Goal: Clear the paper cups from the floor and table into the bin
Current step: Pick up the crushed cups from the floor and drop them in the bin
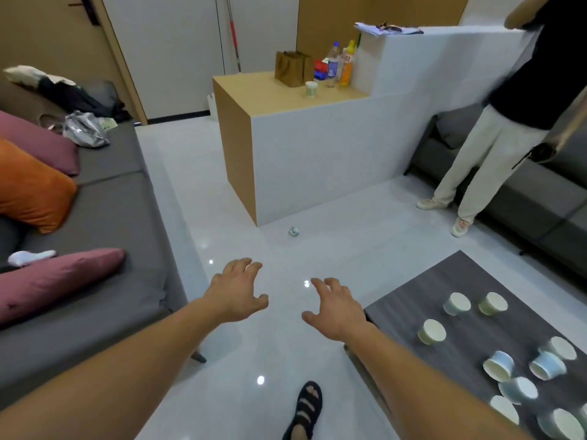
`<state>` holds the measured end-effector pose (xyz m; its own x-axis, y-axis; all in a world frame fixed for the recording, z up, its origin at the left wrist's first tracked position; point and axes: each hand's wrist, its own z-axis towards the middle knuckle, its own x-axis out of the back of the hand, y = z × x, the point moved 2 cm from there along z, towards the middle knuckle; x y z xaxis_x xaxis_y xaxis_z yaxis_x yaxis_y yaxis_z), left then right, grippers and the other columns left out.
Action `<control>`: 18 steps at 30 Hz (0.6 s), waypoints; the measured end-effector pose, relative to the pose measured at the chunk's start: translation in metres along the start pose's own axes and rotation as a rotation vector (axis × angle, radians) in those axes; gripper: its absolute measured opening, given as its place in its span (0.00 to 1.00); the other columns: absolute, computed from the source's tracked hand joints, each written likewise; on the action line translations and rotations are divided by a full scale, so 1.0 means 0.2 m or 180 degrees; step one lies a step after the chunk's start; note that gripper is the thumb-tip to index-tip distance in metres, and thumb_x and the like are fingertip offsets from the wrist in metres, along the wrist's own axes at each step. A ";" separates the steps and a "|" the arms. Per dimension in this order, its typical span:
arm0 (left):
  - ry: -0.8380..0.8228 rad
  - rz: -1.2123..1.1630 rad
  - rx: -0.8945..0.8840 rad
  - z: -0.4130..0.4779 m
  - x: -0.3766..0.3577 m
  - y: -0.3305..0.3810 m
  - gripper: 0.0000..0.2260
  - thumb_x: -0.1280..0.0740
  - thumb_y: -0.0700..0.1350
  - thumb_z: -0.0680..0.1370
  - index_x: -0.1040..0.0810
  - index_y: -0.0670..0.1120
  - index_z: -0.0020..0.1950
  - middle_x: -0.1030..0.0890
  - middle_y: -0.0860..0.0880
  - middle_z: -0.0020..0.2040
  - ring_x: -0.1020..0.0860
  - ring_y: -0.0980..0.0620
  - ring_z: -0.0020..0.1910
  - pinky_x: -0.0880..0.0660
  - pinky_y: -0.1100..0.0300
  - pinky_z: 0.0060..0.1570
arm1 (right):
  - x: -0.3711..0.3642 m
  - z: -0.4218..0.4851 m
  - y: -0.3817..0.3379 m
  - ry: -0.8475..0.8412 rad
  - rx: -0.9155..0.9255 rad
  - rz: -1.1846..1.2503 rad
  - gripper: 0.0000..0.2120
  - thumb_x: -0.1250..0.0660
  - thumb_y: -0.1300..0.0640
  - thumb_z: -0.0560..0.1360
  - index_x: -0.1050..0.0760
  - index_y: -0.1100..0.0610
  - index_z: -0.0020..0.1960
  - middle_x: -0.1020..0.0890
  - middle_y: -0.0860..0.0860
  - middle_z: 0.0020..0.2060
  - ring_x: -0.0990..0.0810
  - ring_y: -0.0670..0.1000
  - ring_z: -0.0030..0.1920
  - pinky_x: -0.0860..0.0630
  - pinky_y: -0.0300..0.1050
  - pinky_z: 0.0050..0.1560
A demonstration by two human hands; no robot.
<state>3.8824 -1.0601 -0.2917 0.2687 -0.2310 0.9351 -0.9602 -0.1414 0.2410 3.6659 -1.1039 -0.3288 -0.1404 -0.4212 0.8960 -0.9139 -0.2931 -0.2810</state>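
L hand (236, 290) & R hand (338, 309): fingers spread, loosely bent, holding nothing, both above the floor (349, 246). Paper cups (432, 332) scattered across the dark table (460, 274), some tipped over. A crumpled cup (293, 231) lies on the floor by the counter (279, 100) corner. Another cup (311, 89) stands on top of the counter.

Person's own body, seen from above: left forearm (127, 360) and right forearm (422, 376) bare, uncovered from frame edge to wrist. Left grip (236, 292) and right grip (336, 308) bare as well, fingers and thumb showing. One foot (313, 392) low in view, which side unclear, wears black sandal (305, 411) — open toe, broad cross-straps over instep, toes visible at front, bare ankle behind.
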 end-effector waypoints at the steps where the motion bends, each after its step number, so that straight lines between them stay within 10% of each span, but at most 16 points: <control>1: 0.0020 -0.0013 0.0074 0.10 0.03 -0.01 0.34 0.37 0.59 0.75 0.45 0.50 0.77 0.44 0.48 0.77 0.45 0.47 0.75 0.40 0.46 0.71 | 0.05 0.12 0.02 -0.0001 0.0016 0.0024 0.37 0.38 0.39 0.76 0.50 0.48 0.79 0.45 0.52 0.76 0.41 0.56 0.73 0.31 0.55 0.66; 18: -0.0424 -0.0141 0.0256 1.77 0.34 -0.27 0.35 0.37 0.60 0.75 0.46 0.50 0.77 0.45 0.48 0.78 0.47 0.46 0.76 0.41 0.47 0.71 | 0.57 1.77 0.12 -0.0318 -0.0035 -0.0043 0.37 0.38 0.38 0.75 0.50 0.47 0.79 0.45 0.51 0.76 0.40 0.56 0.73 0.31 0.53 0.66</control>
<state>3.9798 -1.4090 -0.3327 0.3236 -0.3476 0.8800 -0.9394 -0.2297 0.2547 3.7629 -1.4634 -0.3556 -0.0899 -0.5008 0.8609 -0.9196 -0.2902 -0.2648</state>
